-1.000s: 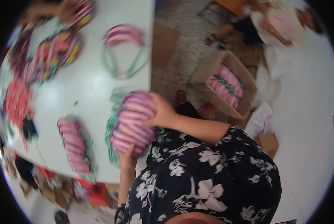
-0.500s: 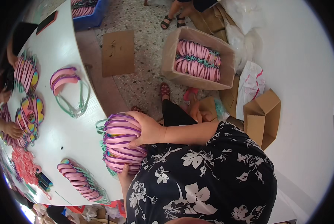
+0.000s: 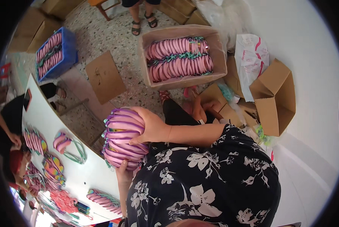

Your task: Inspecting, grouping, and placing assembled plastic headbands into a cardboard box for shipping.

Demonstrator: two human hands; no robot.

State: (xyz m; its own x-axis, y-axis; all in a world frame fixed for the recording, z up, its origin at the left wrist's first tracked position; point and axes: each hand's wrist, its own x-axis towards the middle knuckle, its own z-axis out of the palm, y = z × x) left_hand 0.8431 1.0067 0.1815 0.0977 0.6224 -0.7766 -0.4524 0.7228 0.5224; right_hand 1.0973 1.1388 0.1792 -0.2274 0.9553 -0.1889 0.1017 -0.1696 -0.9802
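we are gripping a bundle of pink headbands (image 3: 124,138) off the edge of the white table (image 3: 90,172). our right hand (image 3: 152,126) is spreading fingers over its top. our left hand (image 3: 123,174) is pressing up from beneath, its fingers mostly hidden under the bundle, so we cannot tell their curl. a cardboard box (image 3: 181,56) of similar bands is sitting on the floor ahead.

Two hands (image 3: 152,126) on one pink bundle (image 3: 124,138); one blue crate (image 3: 68,53); two open cartons (image 3: 218,53).
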